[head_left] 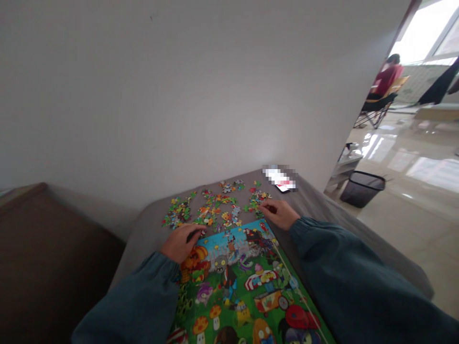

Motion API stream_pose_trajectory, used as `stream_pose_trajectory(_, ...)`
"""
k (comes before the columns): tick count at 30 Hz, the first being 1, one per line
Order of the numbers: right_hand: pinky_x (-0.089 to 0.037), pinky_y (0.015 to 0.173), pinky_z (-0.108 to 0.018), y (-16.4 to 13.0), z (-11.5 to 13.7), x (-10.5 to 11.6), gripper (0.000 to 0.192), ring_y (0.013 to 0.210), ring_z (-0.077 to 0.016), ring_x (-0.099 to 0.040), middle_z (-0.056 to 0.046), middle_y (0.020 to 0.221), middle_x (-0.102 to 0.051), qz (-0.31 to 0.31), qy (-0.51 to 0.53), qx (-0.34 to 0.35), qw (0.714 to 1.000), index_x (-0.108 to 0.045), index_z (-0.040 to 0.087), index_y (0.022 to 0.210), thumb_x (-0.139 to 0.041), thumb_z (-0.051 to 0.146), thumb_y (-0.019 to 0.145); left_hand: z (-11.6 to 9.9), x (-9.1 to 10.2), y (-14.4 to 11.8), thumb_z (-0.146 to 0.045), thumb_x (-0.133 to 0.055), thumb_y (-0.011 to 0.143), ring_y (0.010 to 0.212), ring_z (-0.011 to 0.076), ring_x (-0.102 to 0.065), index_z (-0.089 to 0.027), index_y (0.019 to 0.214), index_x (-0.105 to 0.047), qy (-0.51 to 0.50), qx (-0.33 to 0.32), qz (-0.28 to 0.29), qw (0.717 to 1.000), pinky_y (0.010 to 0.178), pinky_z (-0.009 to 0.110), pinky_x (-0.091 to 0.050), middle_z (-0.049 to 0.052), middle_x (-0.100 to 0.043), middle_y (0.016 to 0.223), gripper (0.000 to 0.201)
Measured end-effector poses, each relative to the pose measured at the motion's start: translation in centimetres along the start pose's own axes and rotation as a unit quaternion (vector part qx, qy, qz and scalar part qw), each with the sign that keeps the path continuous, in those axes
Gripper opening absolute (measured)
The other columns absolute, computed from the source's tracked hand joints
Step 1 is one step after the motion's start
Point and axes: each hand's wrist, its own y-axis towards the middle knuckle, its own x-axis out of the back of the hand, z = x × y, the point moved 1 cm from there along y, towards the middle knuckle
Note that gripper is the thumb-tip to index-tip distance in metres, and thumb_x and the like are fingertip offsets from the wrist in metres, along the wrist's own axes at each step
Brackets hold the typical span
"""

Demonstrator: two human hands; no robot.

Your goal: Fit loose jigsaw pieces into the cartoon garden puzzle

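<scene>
Here, left hand (182, 242) curled on the puzzle picture's (244, 291) top-left corner, grip unclear, right hand (281, 213) pinching among loose pieces (215, 210) on the grey table (150, 229) just beyond; likely best sorted by colour before trial-fitting.

A black wastebasket (362, 188) stands on the glossy floor (412, 210), well beyond it a seated person (385, 79) by the window.

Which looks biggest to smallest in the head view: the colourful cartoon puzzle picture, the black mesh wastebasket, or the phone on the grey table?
1. Colourful cartoon puzzle picture, though nearest the camera.
2. Black mesh wastebasket.
3. Phone, partly blurred.
</scene>
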Motion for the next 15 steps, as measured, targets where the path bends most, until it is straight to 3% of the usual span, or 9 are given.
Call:
stream_pose_trajectory(4,-0.034,0.053,-0.024,0.1,-0.1,-0.2,0.029,0.053,-0.0106,-0.044,0.001,0.059,-0.055,0.005,-0.004,0.004,1.0,-0.066,0.016,0.082,-0.048,0.038,0.087,-1.4,0.3,0.7,-0.034,-0.039,0.091,0.105,0.0212,-0.06,-0.022,0.107,-0.066,-0.009,-0.028,0.014,0.999,0.096,0.037,-0.045,0.004,-0.069,0.11,0.033)
stream_pose_trajectory(10,-0.035,0.055,-0.023,0.3,-0.4,-0.1,0.027,0.054,-0.0107,-0.047,0.0,0.06,-0.057,-0.009,0.003,0.0,1.0,-0.066,0.015,0.08,-0.049,0.035,0.086,-5.9,0.0,5.2,-0.03,-0.047,0.091,0.11,0.0212,-0.056,-0.025,0.115,-0.063,0.051,-0.166,0.104,0.979,0.099,0.038,-0.042,0.006,-0.063,0.118,0.029)
stream_pose_trajectory(15,-0.035,0.054,-0.023,0.3,-0.5,0.1,0.026,0.053,-0.0107,-0.046,0.0,0.059,-0.056,-0.01,0.004,0.0,1.0,-0.066,0.016,0.078,-0.049,0.035,0.086,-7.8,-1.4,8.7,-0.023,-0.058,0.085,0.119,0.0246,-0.05,-0.035,0.116,-0.063,0.133,-0.165,0.134,0.968,0.102,0.042,-0.038,0.004,-0.054,0.132,0.034)
